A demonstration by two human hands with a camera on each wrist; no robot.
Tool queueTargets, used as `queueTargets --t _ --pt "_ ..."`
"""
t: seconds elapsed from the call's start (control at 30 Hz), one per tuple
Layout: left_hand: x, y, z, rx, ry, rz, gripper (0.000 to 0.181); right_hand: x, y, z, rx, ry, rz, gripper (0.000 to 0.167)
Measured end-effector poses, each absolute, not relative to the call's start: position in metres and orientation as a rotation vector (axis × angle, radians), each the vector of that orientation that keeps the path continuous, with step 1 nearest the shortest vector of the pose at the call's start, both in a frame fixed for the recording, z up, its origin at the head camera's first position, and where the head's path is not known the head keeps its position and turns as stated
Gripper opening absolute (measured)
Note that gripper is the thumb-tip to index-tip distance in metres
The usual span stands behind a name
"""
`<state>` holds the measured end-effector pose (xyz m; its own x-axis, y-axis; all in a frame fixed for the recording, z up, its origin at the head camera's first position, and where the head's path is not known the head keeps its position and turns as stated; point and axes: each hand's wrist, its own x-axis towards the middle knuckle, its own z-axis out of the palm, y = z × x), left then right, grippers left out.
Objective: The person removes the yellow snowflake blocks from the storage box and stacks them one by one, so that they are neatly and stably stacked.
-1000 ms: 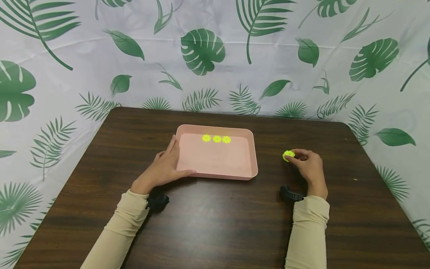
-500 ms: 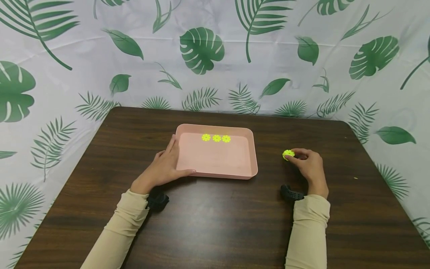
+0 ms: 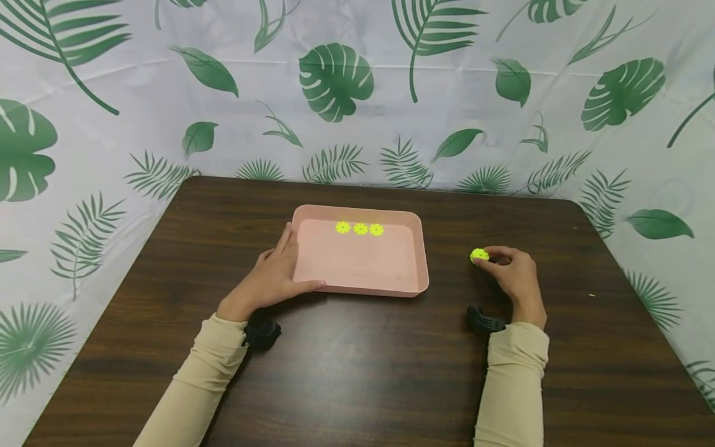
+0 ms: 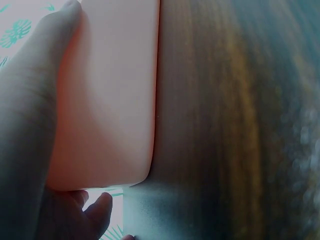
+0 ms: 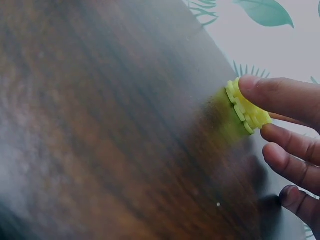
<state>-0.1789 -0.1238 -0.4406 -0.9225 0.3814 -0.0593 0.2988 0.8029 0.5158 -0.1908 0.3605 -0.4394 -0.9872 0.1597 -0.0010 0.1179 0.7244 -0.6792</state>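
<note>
A shallow pink tray [image 3: 363,267] lies on the dark wooden table. Three yellow flower-shaped plastic discs [image 3: 360,229] form a row along its far side. My left hand [image 3: 270,273] rests against the tray's near-left corner, fingers straight along the left side and thumb along the front rim. The left wrist view shows the tray wall [image 4: 115,100] close beside the thumb. To the right of the tray, my right hand [image 3: 514,276] pinches a small stack of the same yellow discs [image 5: 245,110] between thumb and fingers, at or just above the tabletop; contact is hard to tell.
A leaf-patterned white cloth [image 3: 391,124] hangs behind and beside the table [image 3: 346,372]. A tiny pale scrap [image 3: 592,295] lies on the wood right of the right hand. Black bands with camera mounts [image 3: 262,334] sit on both wrists.
</note>
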Motion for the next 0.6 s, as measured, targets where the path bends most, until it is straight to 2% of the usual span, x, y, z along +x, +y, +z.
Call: queueTargets --t 0.2,0.6 --pt "-0.178 -0.123 -0.441 0.537 2.848 0.754 0.127 -0.189 0.359 -0.438 -0.228 -2.866 1.145 0.056" --pt "-0.179 -0.123 -0.439 0.533 2.84 0.756 0.127 -0.188 0.354 -0.428 -0.199 -2.723 1.122 0.057"
